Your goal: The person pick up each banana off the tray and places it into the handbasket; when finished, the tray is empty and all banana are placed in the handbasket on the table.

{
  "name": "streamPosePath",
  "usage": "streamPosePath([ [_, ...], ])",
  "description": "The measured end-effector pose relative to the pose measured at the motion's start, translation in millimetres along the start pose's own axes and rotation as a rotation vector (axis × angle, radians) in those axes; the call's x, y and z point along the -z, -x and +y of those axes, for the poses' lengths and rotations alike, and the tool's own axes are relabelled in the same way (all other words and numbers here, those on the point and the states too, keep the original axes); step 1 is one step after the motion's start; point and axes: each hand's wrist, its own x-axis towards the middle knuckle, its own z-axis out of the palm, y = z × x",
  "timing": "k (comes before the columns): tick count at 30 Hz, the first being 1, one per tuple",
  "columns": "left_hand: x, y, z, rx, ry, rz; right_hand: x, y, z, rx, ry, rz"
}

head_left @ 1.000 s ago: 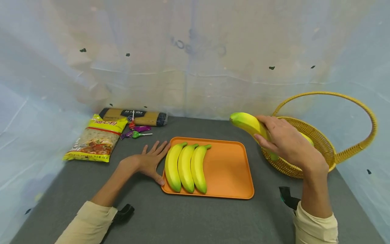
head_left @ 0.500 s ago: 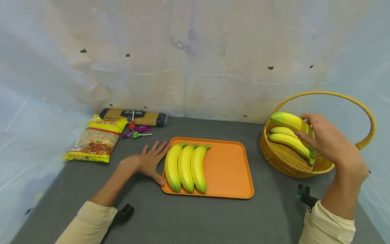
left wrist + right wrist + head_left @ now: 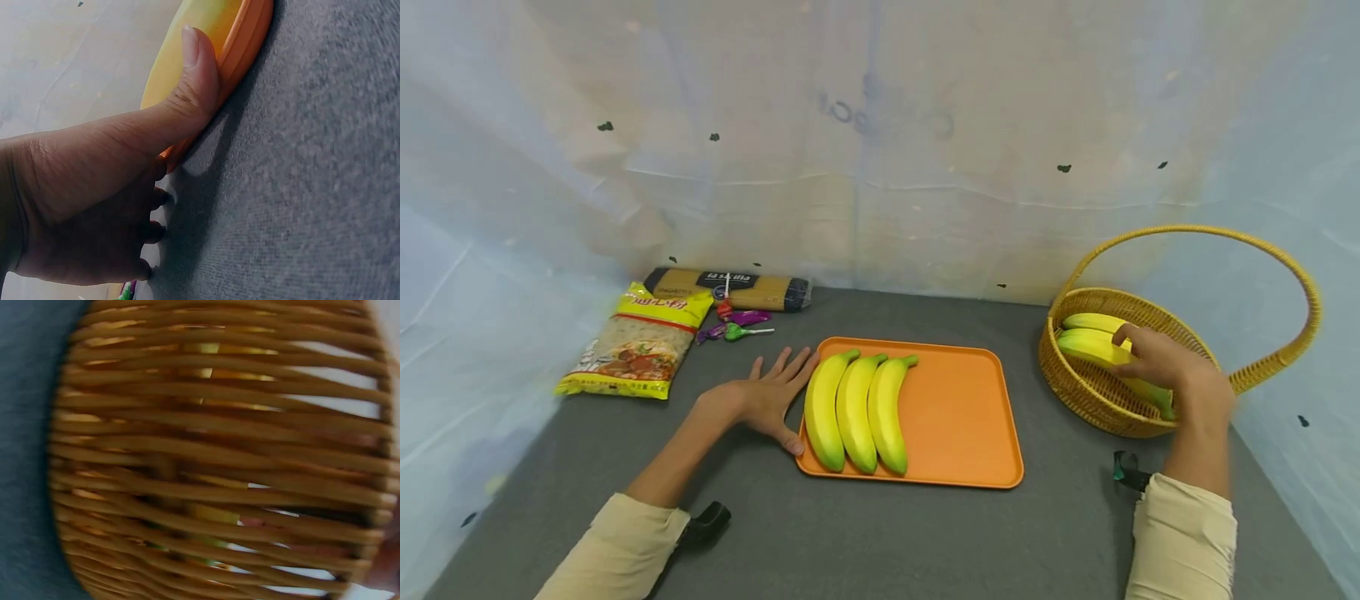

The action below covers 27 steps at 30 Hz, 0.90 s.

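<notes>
Three yellow bananas (image 3: pixel 855 408) lie side by side on the left half of an orange tray (image 3: pixel 962 417). My left hand (image 3: pixel 767 398) lies flat on the grey table against the tray's left edge. Its thumb (image 3: pixel 197 69) touches the tray rim (image 3: pixel 249 44). At the right stands a wicker basket (image 3: pixel 1078 390) with a hoop handle, and two bananas show in it. My right hand (image 3: pixel 1159 360) is inside the basket, fingers curled over the nearer banana (image 3: pixel 1088 346). The other banana (image 3: pixel 1092 321) lies behind it. The right wrist view shows only the basket weave (image 3: pixel 219 456).
A noodle bag (image 3: pixel 640 342), a spaghetti packet (image 3: pixel 730 287) and lollipops (image 3: pixel 739 325) lie at the back left. Translucent plastic sheeting walls in the table on three sides. The tray's right half is bare.
My right hand carried a banana from beside the tray's right edge rightwards over the basket and lowered it in. The left hand has not moved.
</notes>
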Motion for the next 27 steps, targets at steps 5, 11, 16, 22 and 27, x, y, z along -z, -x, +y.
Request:
streamPosePath([
  [5,-1.9,0.3,6.4,0.025,0.002,-0.008,-10.0,-8.0,8.8,-0.026,0.017,-0.043],
  [11,-4.6,0.6,15.5,0.045,-0.002,-0.03,-13.2,-9.8,9.4,-0.065,0.015,-0.039],
  [16,-3.4,2.1,18.6,0.056,-0.011,-0.007,-14.1,-11.8,8.0,-0.08,0.014,-0.019],
  [22,-3.1,4.5,20.5,0.042,0.004,-0.019,-16.3,-10.2,6.7,-0.137,0.035,-0.018],
  [27,-3.8,1.7,19.6,0.037,-0.016,0.001,-14.4,-2.5,1.9,-0.184,0.001,0.0],
])
